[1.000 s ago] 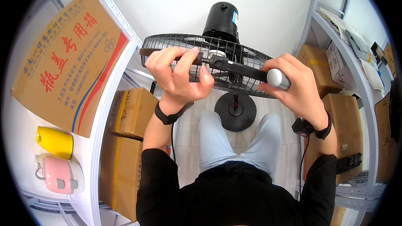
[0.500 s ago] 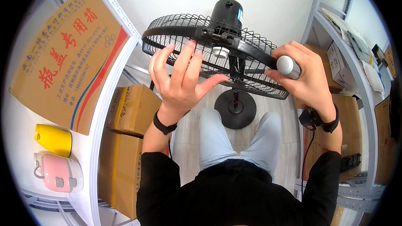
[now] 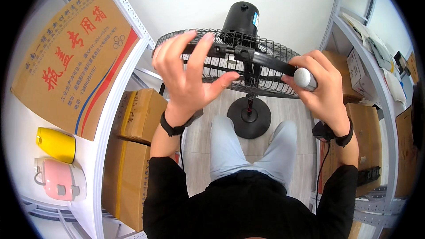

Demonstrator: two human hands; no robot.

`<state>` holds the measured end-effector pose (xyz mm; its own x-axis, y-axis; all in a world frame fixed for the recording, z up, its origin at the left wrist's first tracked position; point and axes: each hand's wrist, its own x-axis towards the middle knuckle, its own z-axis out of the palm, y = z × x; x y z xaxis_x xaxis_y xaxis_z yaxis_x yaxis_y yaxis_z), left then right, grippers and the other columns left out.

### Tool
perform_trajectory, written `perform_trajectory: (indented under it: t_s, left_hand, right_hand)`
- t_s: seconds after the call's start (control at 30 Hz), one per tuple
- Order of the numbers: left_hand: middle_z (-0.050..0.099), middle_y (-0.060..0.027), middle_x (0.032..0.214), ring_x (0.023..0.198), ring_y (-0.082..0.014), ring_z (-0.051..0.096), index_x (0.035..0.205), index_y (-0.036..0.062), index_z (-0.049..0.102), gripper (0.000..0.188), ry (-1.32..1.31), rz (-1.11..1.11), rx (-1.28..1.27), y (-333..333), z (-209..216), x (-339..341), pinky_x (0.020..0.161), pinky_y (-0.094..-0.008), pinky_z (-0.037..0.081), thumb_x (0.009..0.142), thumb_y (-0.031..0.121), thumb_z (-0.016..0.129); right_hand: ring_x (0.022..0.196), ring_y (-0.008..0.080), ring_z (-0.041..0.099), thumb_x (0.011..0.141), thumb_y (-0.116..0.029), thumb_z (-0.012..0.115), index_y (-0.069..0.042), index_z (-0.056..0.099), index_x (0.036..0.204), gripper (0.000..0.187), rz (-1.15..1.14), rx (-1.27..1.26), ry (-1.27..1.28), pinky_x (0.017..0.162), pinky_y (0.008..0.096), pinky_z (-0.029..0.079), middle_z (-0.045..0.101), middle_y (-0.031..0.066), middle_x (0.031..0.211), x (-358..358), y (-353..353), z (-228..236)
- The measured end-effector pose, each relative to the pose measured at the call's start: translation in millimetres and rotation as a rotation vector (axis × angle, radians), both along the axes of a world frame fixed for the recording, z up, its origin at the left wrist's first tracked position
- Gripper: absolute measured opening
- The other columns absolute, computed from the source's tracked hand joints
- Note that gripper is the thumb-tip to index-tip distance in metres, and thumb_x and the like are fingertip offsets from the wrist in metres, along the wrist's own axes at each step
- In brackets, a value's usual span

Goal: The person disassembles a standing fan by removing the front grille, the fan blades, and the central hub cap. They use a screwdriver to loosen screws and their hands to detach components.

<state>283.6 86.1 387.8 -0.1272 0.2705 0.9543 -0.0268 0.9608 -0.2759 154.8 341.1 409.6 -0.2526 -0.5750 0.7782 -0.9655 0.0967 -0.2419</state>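
Note:
A black pedestal fan stands before me, its wire cage (image 3: 279, 44) tilted and its motor housing (image 3: 241, 20) at the far side. A black band (image 3: 270, 63) runs around the cage, with a gap bridged by a thin screw near the middle. My left hand (image 3: 183, 73) is at the cage's left side, fingers spread and slightly blurred; whether they touch the band is hard to tell. My right hand (image 3: 323, 84) is closed around a cylinder with a rounded grey end (image 3: 304, 79), beside the band's right end. The rest of that cylinder is hidden.
The fan's round base (image 3: 249, 117) stands on the floor between my legs and the wall. At left are a shelf with a flat cardboard sheet (image 3: 79, 62), a yellow container (image 3: 56, 144), a pink appliance (image 3: 59, 179), and stacked boxes (image 3: 128, 172). More boxes (image 3: 365, 146) and shelving flank the right.
My left hand has risen a little and moved slightly left over the band. The cage has tipped slightly, with its right end higher. My right hand keeps its grip on the grey-ended cylinder.

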Motion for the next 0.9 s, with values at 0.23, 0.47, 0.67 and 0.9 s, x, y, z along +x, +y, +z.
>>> perform_trajectory:
  t_s: [0.23, 0.47, 0.67, 0.9]
  left_hand:
    - [0.057, -0.0080, 0.102, 0.097, -0.0290, 0.056, 0.112, 0.0077, 0.070, 0.063, 0.013, -0.061, -0.061, -8, -1, -16, 0.089, -0.0451, 0.047, 0.086, 0.065, 0.064]
    - [0.057, -0.0083, 0.102, 0.096, -0.0283, 0.055, 0.110, 0.0070, 0.070, 0.056, 0.024, -0.032, -0.020, -5, -3, -16, 0.086, -0.0429, 0.046, 0.087, 0.058, 0.067]
    - [0.057, -0.0079, 0.102, 0.096, -0.0271, 0.053, 0.107, 0.0074, 0.071, 0.052, 0.009, -0.063, 0.050, -2, -7, -20, 0.085, -0.0405, 0.045, 0.083, 0.053, 0.071]
    - [0.057, -0.0073, 0.102, 0.097, -0.0263, 0.053, 0.108, 0.0083, 0.071, 0.047, -0.013, -0.059, -0.023, 5, -6, -24, 0.085, -0.0402, 0.045, 0.083, 0.048, 0.073]
  right_hand:
    - [0.074, 0.0266, 0.065, 0.075, -0.010, 0.084, -0.007, 0.069, 0.102, 0.031, -0.049, -0.087, 0.072, 0.064, 0.0331, 0.053, 0.063, 0.0097, 0.089, 4, 3, -14]
    - [0.092, 0.0263, 0.067, 0.074, -0.006, 0.083, -0.007, 0.065, 0.115, 0.045, -0.072, -0.081, -0.150, 0.075, 0.0331, 0.055, 0.064, 0.0129, 0.106, 8, 23, -34]
    - [0.097, 0.0295, 0.064, 0.076, -0.012, 0.083, -0.006, 0.063, 0.113, 0.043, -0.106, -0.011, -0.260, 0.085, 0.0369, 0.051, 0.063, 0.0114, 0.104, -38, 42, -55]
    - [0.087, 0.0292, 0.060, 0.077, -0.018, 0.084, -0.006, 0.062, 0.105, 0.037, -0.038, 0.078, -0.353, 0.078, 0.0363, 0.049, 0.062, 0.0095, 0.096, -55, 44, -67]
